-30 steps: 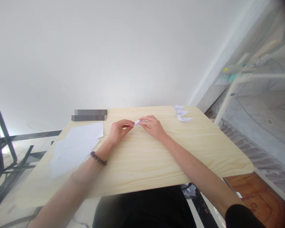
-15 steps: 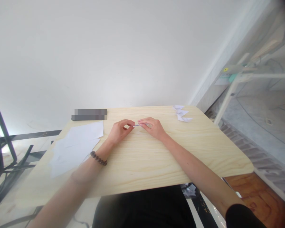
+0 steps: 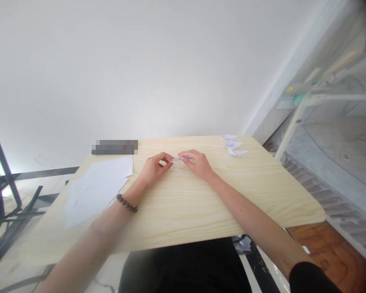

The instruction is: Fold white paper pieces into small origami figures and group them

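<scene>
Between my two hands, just above the middle of the table, is a small folded piece of white paper (image 3: 177,159), seen nearly edge-on. My left hand (image 3: 155,166) pinches its left end between thumb and fingers. Its right part lies in the closed fingers of my right hand (image 3: 195,162), which hide some of it. Three folded paper shapes (image 3: 232,144) with pointed ends stand in a row at the far right of the table. White paper sheets (image 3: 100,183) lie overlapping to the left of my left hand.
A dark pixelated oblong (image 3: 114,147) lies at the table's back left. The pale wooden table (image 3: 183,211) meets a white wall (image 3: 171,73) behind. A black chair (image 3: 1,179) stands at the left, and a white metal frame (image 3: 293,126) at the right.
The folded paper has tilted slightly, and a little more of its surface shows. My right fingers have shifted slightly to the right. The rest looks the same.
</scene>
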A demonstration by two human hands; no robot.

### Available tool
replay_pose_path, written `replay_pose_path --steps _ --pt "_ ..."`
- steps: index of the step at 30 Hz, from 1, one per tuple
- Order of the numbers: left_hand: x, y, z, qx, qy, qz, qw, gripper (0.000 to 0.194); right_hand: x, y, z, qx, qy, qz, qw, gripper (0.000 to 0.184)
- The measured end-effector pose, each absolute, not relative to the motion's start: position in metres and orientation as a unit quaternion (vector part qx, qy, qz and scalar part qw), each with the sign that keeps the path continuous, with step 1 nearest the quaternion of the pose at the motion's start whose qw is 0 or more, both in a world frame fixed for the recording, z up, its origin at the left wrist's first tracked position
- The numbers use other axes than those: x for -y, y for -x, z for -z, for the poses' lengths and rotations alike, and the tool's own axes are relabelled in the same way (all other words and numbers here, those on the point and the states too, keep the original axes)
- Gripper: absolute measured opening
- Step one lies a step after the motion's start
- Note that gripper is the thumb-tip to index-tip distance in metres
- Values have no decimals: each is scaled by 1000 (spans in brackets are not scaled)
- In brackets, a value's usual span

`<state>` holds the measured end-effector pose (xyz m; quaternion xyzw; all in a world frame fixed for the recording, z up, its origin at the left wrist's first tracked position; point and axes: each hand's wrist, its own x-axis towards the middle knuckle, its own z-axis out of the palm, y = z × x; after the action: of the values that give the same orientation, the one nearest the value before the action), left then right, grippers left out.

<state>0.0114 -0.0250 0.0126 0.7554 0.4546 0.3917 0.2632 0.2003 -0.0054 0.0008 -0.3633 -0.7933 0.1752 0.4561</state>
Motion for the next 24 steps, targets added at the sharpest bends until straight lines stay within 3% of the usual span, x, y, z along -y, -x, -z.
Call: replay_pose_path --steps 24 --pt "23 -10 -8 -444 -770 -387 244 22 4 -201 1 811 356 -159 437 19"
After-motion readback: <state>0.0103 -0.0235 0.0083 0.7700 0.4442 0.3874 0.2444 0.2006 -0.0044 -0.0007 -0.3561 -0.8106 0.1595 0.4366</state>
